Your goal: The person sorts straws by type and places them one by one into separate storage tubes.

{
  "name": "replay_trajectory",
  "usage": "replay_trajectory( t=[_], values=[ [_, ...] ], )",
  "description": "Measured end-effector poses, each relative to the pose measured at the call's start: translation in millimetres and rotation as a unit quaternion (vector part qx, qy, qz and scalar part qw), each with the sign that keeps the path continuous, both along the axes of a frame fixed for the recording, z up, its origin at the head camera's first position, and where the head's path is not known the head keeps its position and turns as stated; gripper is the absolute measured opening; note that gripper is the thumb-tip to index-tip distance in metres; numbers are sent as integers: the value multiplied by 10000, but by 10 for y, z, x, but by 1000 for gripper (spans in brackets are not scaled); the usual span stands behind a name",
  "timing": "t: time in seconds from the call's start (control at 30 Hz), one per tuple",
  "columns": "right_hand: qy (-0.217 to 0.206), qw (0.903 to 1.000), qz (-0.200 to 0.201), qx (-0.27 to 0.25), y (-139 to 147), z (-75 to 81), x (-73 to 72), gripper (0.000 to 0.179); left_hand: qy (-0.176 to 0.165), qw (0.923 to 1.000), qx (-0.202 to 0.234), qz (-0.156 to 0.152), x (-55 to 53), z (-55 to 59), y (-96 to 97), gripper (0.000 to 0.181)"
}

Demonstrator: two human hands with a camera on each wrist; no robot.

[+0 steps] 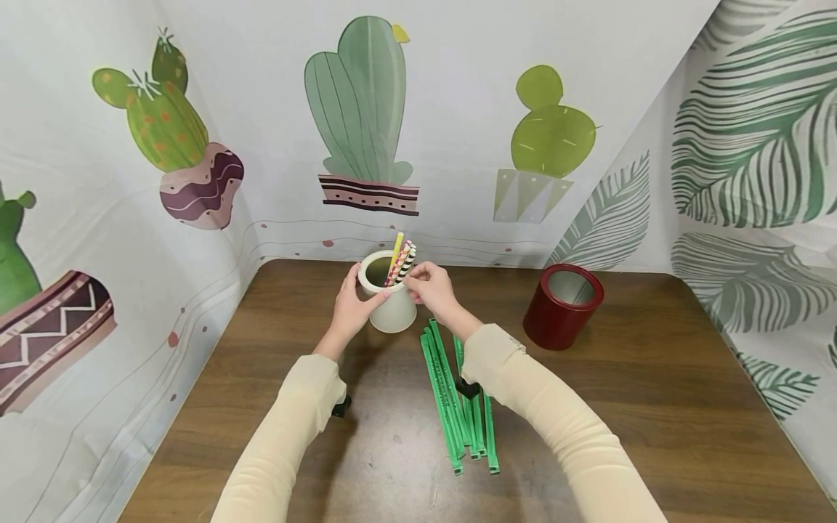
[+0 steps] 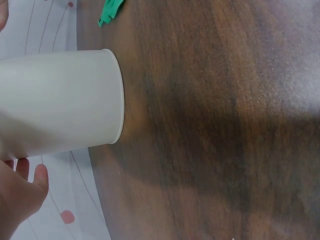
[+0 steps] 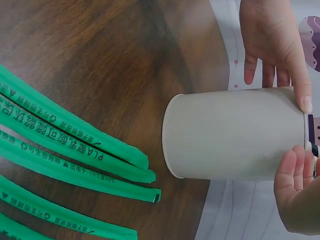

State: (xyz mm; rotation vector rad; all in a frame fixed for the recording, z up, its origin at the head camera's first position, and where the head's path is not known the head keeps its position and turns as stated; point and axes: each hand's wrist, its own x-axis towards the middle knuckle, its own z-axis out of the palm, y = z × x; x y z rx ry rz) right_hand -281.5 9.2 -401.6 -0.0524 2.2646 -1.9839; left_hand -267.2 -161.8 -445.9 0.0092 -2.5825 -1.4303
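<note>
A white jar (image 1: 393, 312) stands near the table's back edge, with several paper straws, yellow, pink-patterned and black-and-white striped, leaning at the right of its mouth. My left hand (image 1: 354, 309) holds the jar at its left side, thumb on the front of the rim. At the right of the rim, my right hand (image 1: 431, 289) pinches at the black-and-white striped straws (image 1: 407, 263); its fingertips partly hide the contact. In the right wrist view both the left hand (image 3: 274, 42) and the curled right fingers (image 3: 294, 167) meet the jar's rim end.
Several green-wrapped straws (image 1: 442, 396) with printed lettering lie in front of the jar, partly under the right forearm. A dark red can (image 1: 564, 309) with a silvery inside stands at the right. Behind the wooden table (image 1: 275, 436) hangs a cactus-print cloth (image 1: 451, 131).
</note>
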Motion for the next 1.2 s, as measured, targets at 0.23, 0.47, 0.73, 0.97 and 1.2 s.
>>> replay_trajectory(
  t=[0.23,0.47,0.73,0.97,1.2],
  values=[
    [-26,9999,-7,-139,67,15,41,9,72,10000,17,10,2,-6,8,84],
    [-50,9996,-90,-269,197,-77,80,8,11,10000,3,1,16,11,14,84],
    [15,9997,-95,-245,362,-180,150,9,34,10000,-16,13,23,13,4,85],
    [-73,9996,95,-255,508,-202,222,11,-66,9999,-112,15,38,7,-21,87],
    [1,9992,312,-262,666,-183,291,12,42,9960,-891,1,58,-2,-29,91]
  ],
)
